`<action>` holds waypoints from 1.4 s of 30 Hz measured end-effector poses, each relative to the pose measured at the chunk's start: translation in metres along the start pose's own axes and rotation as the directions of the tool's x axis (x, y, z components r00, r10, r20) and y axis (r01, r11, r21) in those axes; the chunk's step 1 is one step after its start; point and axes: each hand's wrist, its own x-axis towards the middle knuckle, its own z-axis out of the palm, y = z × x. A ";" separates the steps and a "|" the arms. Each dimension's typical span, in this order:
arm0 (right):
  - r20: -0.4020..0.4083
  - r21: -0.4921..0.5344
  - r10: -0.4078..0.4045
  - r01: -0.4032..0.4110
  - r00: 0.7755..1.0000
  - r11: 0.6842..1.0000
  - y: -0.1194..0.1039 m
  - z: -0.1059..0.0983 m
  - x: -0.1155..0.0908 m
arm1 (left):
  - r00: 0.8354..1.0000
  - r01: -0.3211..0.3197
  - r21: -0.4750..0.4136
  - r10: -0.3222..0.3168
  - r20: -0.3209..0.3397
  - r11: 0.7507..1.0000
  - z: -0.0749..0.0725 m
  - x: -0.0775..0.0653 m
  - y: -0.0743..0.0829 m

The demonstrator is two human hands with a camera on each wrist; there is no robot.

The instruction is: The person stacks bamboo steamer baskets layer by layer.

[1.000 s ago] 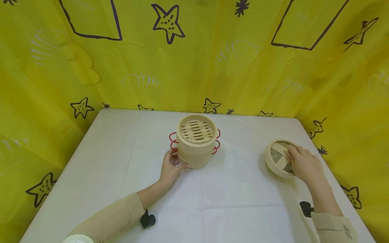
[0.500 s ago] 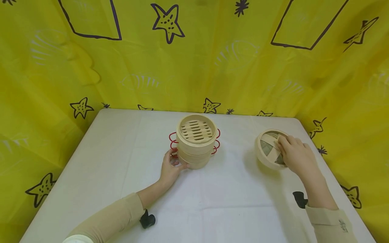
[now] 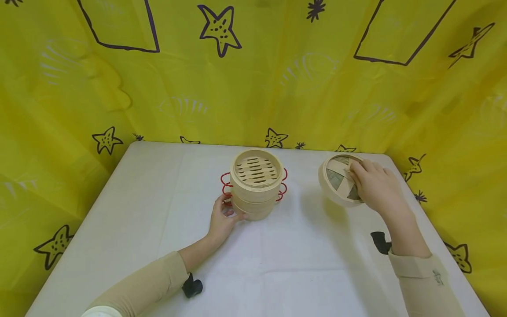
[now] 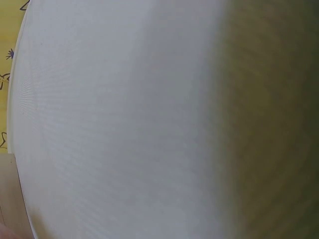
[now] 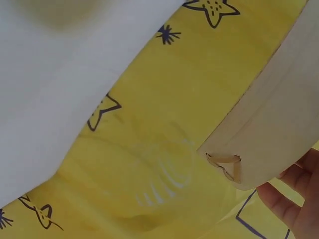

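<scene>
Two stacked tiers of a bamboo steamer (image 3: 255, 196) stand upright on the table, with red loops at both sides and a slatted floor showing inside the uncovered top tier. My left hand (image 3: 222, 223) holds the lower tier from the left, thumb across its front. In the left wrist view only a strip of the steamer's wall (image 4: 10, 191) shows at the edge. Above the table on the right, my right hand (image 3: 378, 187) grips the bamboo steamer lid (image 3: 336, 174) by its top, tilted. The lid's side wall (image 5: 279, 109) fills the right of the right wrist view.
A white cloth covers the table (image 3: 293, 264). Behind it and along both sides hangs a yellow curtain (image 3: 253, 88) printed with stars. Black devices (image 3: 192, 286) are strapped at both wrists.
My right hand has carried the lid up, away from me and to the left, nearer the steamer. The left hand and the stacked tiers have stayed in place.
</scene>
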 end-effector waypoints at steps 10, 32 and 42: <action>-0.035 0.001 -0.044 0.044 0.998 0.999 -0.022 -0.007 0.020 | 1.000 -0.006 0.005 0.006 -0.004 1.000 0.000 0.001 -0.001; -0.120 -0.074 -0.235 0.227 0.965 0.971 -0.062 -0.026 0.057 | 1.000 0.009 0.009 -0.009 -0.010 1.000 0.001 0.001 0.000; -0.069 -0.073 -0.282 0.277 0.957 0.958 -0.084 -0.033 0.078 | 1.000 0.003 0.002 -0.003 -0.011 1.000 0.001 0.001 0.000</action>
